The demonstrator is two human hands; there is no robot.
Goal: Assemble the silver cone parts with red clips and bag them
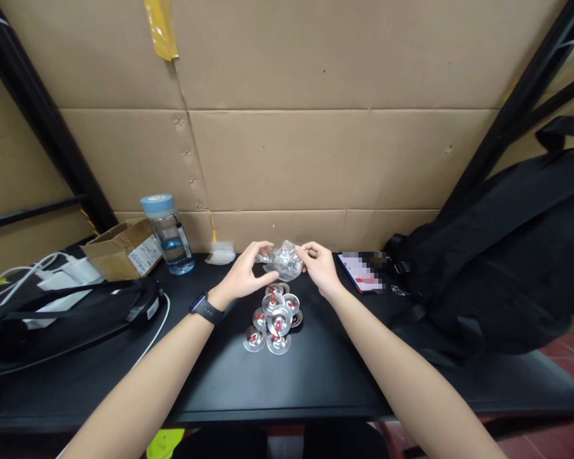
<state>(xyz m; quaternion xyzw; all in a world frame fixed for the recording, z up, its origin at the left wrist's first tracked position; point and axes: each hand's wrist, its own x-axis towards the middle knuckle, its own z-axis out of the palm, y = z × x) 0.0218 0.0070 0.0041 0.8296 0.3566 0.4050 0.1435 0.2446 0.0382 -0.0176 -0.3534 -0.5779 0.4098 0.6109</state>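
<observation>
Clear plastic wrapping [287, 261] sits crumpled at the centre of the frame, between both hands. The right hand [321, 269] pinches its right edge between thumb and fingers; the left hand [242, 274] is spread at its left end, thumb apart from the fingers. Just below lie red-corded silver finger cymbals [273, 303], some overlapping, on the black tabletop [277, 389]. Farther out, a blue-lidded water bottle [167, 233] stands centre left, and a black backpack [502, 248] fills the right.
</observation>
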